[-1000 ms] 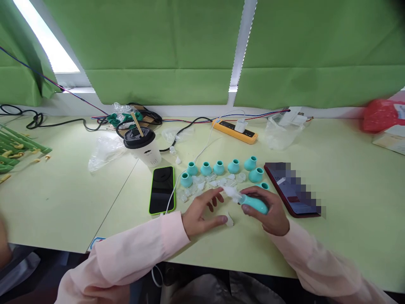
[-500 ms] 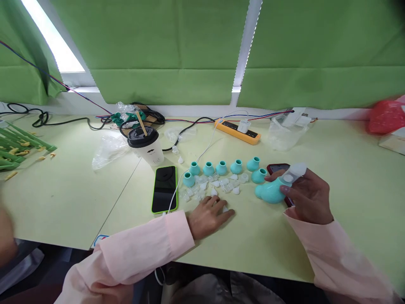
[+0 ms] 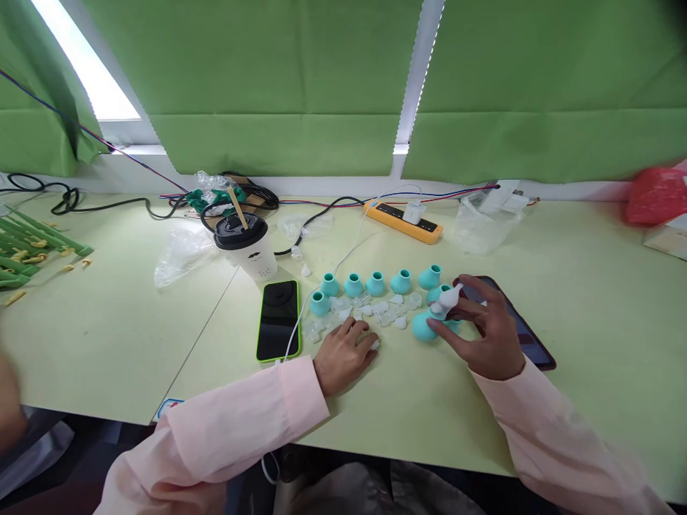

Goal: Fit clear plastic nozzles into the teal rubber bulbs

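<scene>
Between the thumb and fingers of my right hand (image 3: 486,332) is a white nozzle piece (image 3: 448,300), its tip pointing up to the right. A teal bulb (image 3: 424,326) lies just below it, touching my thumb; another teal bulb is partly hidden behind the fingers. My left hand (image 3: 346,356) rests on the table with fingers curled, a small white tip (image 3: 374,345) pinched by the thumb and index finger. Clear and white plastic pieces (image 3: 381,313) are scattered beyond it. Several open-necked teal bulbs (image 3: 376,285) stand in a row behind those pieces.
A green-edged phone (image 3: 278,320) with a white cable lies left of the pieces. Beyond it stands a lidded cup (image 3: 252,250) with a straw. A dark red-cased phone (image 3: 529,332) is under my right hand. An orange power strip (image 3: 402,222) lies at the back.
My right hand has moved left with the nozzle, uncovering more of the red-cased phone; the teal bulb is now lower and further left. My left hand has drawn slightly left, fingers more curled.
</scene>
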Demonstrator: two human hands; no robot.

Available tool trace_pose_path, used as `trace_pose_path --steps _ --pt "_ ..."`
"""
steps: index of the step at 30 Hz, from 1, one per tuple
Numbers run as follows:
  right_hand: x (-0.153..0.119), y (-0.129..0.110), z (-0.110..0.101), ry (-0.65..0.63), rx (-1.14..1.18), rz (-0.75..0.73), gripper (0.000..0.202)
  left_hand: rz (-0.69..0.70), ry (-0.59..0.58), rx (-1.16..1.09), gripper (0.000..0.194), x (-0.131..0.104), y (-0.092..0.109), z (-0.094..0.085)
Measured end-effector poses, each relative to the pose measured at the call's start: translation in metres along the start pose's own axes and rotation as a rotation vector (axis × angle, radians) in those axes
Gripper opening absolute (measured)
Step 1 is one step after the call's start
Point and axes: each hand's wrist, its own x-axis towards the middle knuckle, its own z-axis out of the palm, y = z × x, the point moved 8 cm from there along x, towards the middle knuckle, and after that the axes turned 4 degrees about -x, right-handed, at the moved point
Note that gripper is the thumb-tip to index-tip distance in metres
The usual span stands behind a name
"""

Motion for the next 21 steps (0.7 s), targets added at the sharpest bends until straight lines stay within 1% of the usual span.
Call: trace_pose_path --steps 3,6,9,10,11,13,16,18,21 --pt "0.001 -0.01 -0.013 0.117 -0.026 -0.061 0.059 0.001 0.001 0.004 0.017 0.001 0.0 0.0" --pt "0.012 -0.017 -0.034 0.256 -0.128 -0.067 0.054 0.005 0.005 0.01 0.017 0.001 0.0 -0.001" --pt "0.028 -0.01 -0.054 0.362 -0.241 -0.049 0.054 0.004 0.003 0.011 0.017 0.001 0.001 -0.001" --pt "0.033 -0.005 -0.057 0.364 -0.283 -0.061 0.053 0.003 0.003 0.011 0.018 0.001 0.001 -0.002" --pt "0.039 0.003 -0.056 0.336 -0.328 -0.053 0.05 0.003 0.001 0.011 0.018 0.001 0.001 -0.001" --pt "0.046 0.023 -0.055 0.322 -0.412 -0.024 0.044 0.003 0.002 0.013 0.018 0.0 0.001 -0.001" --pt "0.049 0.05 -0.043 0.261 -0.481 0.011 0.042 0.008 0.004 0.018 0.018 0.0 0.001 -0.001" --pt "0.049 0.063 -0.034 0.233 -0.472 0.028 0.041 0.009 0.005 0.021 0.018 0.0 0.001 -0.001" --pt "0.048 0.074 -0.026 0.223 -0.478 0.056 0.037 0.007 -0.001 0.023 0.018 0.0 0.0 0.0"
